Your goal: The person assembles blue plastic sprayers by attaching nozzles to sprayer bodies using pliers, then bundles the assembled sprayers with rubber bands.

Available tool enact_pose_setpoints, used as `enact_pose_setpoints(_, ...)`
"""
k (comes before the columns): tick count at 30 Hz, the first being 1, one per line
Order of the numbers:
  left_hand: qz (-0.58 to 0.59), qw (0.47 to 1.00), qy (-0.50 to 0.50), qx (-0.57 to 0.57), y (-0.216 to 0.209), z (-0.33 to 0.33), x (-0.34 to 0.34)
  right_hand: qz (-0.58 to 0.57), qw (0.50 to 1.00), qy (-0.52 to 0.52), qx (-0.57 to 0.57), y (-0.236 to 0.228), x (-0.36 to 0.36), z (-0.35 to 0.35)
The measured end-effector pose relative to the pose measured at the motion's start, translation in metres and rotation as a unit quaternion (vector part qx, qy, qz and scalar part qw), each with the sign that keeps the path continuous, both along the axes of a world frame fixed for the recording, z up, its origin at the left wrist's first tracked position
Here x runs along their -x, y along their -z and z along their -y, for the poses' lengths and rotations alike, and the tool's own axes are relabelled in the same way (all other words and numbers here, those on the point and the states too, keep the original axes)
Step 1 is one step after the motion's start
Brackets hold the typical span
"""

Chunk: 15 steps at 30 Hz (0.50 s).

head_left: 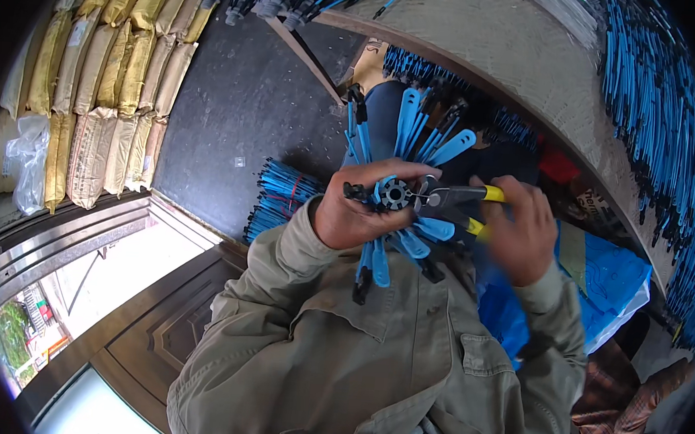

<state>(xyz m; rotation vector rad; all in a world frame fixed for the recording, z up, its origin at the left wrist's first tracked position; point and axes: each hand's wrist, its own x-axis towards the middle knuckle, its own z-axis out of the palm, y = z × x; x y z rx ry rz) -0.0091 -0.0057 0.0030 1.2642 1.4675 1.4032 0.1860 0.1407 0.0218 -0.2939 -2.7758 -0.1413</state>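
My left hand (pixel 346 217) is closed around a round black hub (pixel 395 194) with a ring of slots in its face. Blue plastic arms (pixel 453 149) fan out around the hub, some flat and rounded with holes, others thin with black clip-like tips. In my right hand (pixel 524 233) is a pair of pliers with yellow handles (pixel 492 194), its dark jaws (pixel 436 196) at the hub's right side. A thin piece of wire seems to run between jaws and hub; my fingers and the small size hide the exact contact.
A work table (pixel 488 53) curves along the far right, with bundles of blue rods with black ends (pixel 653 117) on it. More bundles (pixel 280 196) lie on the dark floor (pixel 244 89). Stacked sacks (pixel 124 64) stand left, blue plastic sheeting (pixel 610 272) right.
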Motion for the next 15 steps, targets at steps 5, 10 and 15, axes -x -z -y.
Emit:
enact_pose_setpoints(5, -0.001, 0.993, 0.118, -0.027, -0.009, -0.003, 0.006, 0.266, 0.792, -0.114, 0.538, -0.032, -0.002, -0.041)
enact_pose_setpoints(10, 0.036, 0.973, 0.196, -0.118, 0.008, -0.010, 0.012, 0.368, 0.285, -0.051, 0.884, -0.010, -0.008, -0.039)
enact_pose_setpoints(15, 0.031, 0.983, 0.148, -0.103, 0.011, -0.003, 0.008, 0.143, 0.896, -0.096, 0.410, -0.056, -0.005, -0.005)
